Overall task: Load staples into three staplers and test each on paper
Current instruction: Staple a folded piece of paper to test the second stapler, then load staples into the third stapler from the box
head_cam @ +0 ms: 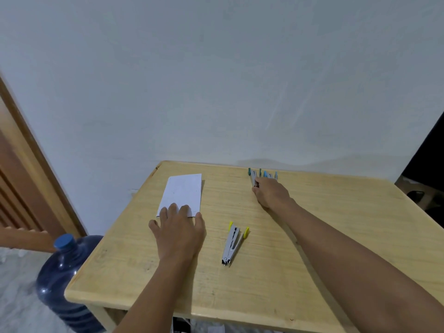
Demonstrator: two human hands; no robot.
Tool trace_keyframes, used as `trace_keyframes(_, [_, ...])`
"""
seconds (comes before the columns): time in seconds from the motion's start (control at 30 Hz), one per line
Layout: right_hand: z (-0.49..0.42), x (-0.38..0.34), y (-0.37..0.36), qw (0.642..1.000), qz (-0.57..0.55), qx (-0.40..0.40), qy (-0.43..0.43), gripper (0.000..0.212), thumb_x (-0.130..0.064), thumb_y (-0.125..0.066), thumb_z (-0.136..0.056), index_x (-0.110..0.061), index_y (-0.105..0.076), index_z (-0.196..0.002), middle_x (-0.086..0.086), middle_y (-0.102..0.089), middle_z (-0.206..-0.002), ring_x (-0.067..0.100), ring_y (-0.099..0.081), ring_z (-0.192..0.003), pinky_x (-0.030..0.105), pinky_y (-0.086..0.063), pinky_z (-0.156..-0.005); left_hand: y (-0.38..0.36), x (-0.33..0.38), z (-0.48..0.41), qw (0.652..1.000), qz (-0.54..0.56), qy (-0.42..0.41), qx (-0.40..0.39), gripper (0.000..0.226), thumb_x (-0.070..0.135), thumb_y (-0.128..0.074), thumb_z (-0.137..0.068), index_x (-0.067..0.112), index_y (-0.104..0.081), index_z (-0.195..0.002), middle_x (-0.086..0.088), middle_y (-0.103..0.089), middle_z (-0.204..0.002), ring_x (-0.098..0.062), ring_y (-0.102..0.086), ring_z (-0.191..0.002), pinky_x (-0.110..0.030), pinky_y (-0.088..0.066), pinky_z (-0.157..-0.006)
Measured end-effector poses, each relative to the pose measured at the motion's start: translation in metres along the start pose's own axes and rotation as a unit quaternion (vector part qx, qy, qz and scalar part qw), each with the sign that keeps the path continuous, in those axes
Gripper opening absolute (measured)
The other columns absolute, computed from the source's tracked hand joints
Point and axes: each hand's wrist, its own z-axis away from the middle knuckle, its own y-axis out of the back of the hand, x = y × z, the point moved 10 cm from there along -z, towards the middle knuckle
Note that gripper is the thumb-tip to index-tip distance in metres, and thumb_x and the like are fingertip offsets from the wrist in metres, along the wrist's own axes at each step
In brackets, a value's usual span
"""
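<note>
A white sheet of paper (182,193) lies on the far left part of the wooden table (264,284). My left hand (179,230) rests flat on the paper's near edge, fingers spread. A yellow-tipped metal stapler (232,243) lies opened out in a V near the table's middle. At the far edge stand two staplers with teal and blue tips (263,174), also opened out. My right hand (270,192) reaches to them, its fingers closing around the left one (253,177); the grip itself is partly hidden by the hand.
A large blue water jug (64,282) stands on the floor by the table's left corner. A wooden door frame (31,164) is at the left, a plain wall behind the table, and dark objects (418,195) sit past the right edge.
</note>
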Motion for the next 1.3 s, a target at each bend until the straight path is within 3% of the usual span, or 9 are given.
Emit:
trace_keyframes(0.2, [0.028, -0.009, 0.019, 0.998, -0.058, 0.024, -0.026, 0.044, -0.038, -0.043, -0.1, -0.011, -0.046, -0.135, 0.013, -0.051, -0.138, 0.029, -0.058, -0.113, 0.037, -0.046, -0.081, 0.001, 0.0, -0.001, 1.0, 0.007, -0.001, 0.009, 0.03, 0.048, -0.036, -0.089, 0.027, -0.058, -0.094, 0.009, -0.05, -0.102, -0.019, -0.043, -0.119, -0.049, -0.028, -0.102])
trace_keyframes(0.43, [0.122, -0.033, -0.004, 0.979, -0.122, -0.159, -0.028, 0.048, -0.044, -0.052, -0.094, -0.001, -0.068, -0.108, 0.007, -0.066, -0.079, 0.021, -0.061, -0.067, 0.032, -0.049, -0.068, 0.005, 0.003, -0.001, 0.999, -0.007, -0.02, 0.037, 0.027, 0.042, -0.043, -0.089, 0.024, -0.06, -0.101, 0.003, -0.055, -0.113, -0.023, -0.043, -0.124, -0.049, -0.027, -0.103])
trace_keyframes(0.57, [0.142, -0.039, -0.01, 0.982, -0.151, -0.101, -0.048, 0.042, -0.032, -0.05, -0.093, 0.003, -0.067, -0.108, 0.02, -0.072, -0.104, 0.026, -0.063, -0.071, 0.034, -0.047, -0.065, 0.014, 0.013, 0.006, 0.997, 0.02, -0.045, 0.063, 0.029, 0.037, -0.053, -0.089, 0.023, -0.065, -0.112, -0.002, -0.057, -0.13, -0.024, -0.042, -0.132, -0.05, -0.023, -0.105])
trace_keyframes(0.77, [0.156, -0.027, -0.004, 0.974, -0.209, -0.006, -0.088, 0.032, -0.027, -0.054, -0.092, 0.001, -0.068, -0.082, 0.018, -0.073, -0.093, 0.033, -0.069, -0.086, 0.035, -0.052, -0.065, 0.034, 0.046, 0.025, 0.977, 0.035, -0.178, 0.115, 0.022, 0.038, -0.06, -0.084, 0.023, -0.074, -0.091, 0.003, -0.068, -0.089, -0.025, -0.062, -0.089, -0.04, -0.029, -0.087])
trace_keyframes(0.87, [0.168, -0.021, -0.004, 0.962, -0.252, 0.027, -0.1, 0.026, -0.032, -0.058, -0.092, -0.013, -0.074, -0.099, 0.004, -0.074, -0.103, 0.021, -0.068, -0.094, 0.033, -0.054, -0.08, 0.036, 0.069, 0.049, 0.965, 0.112, -0.231, 0.048, 0.035, 0.045, -0.046, -0.088, 0.025, -0.074, -0.087, 0.009, -0.066, -0.076, -0.019, -0.061, -0.078, -0.035, -0.031, -0.081])
trace_keyframes(1.0, [0.178, -0.013, -0.006, 0.945, -0.306, 0.04, -0.111, 0.019, -0.03, -0.061, -0.091, -0.016, -0.074, -0.095, 0.001, -0.074, -0.097, 0.019, -0.068, -0.094, 0.037, -0.054, -0.085, 0.017, 0.078, 0.072, 0.96, 0.222, -0.155, -0.076, 0.034, 0.053, -0.049, -0.091, 0.03, -0.074, -0.094, 0.011, -0.064, -0.073, -0.01, -0.059, -0.078, -0.037, -0.038, -0.088])
trace_keyframes(1.1, [0.183, -0.008, -0.005, 0.93, -0.341, 0.047, -0.126, 0.022, -0.025, -0.062, -0.09, -0.016, -0.073, -0.106, 0.001, -0.074, -0.106, 0.016, -0.067, -0.099, 0.028, -0.053, -0.084, 0.008, 0.073, 0.078, 0.962, 0.223, -0.106, -0.114, 0.036, 0.055, -0.052, -0.09, 0.025, -0.067, -0.076, 0.008, -0.064, -0.065, -0.01, -0.059, -0.076, -0.034, -0.032, -0.081])
trace_keyframes(1.2, [0.188, -0.005, -0.008, 0.914, -0.382, 0.048, -0.128, 0.023, -0.02, -0.06, -0.09, -0.015, -0.072, -0.11, -0.002, -0.072, -0.104, 0.01, -0.065, -0.092, 0.018, -0.048, -0.068, 0.002, 0.08, 0.085, 0.945, 0.254, -0.087, -0.186, 0.042, 0.044, -0.056, -0.091, 0.023, -0.055, -0.054, 0.009, -0.059, -0.051, -0.009, -0.056, -0.059, -0.033, -0.037, -0.075])
trace_keyframes(1.3, [0.192, 0.001, -0.014, 0.86, -0.488, 0.061, -0.134, 0.024, -0.018, -0.061, -0.09, -0.017, -0.07, -0.112, -0.003, -0.072, -0.096, 0.013, -0.071, -0.087, 0.032, -0.058, -0.08, 0.016, 0.089, 0.088, 0.919, 0.33, -0.104, -0.188, 0.035, 0.025, -0.061, -0.091, 0.023, -0.063, -0.056, 0.008, -0.059, -0.05, -0.002, -0.05, -0.049, -0.022, -0.038, -0.056])
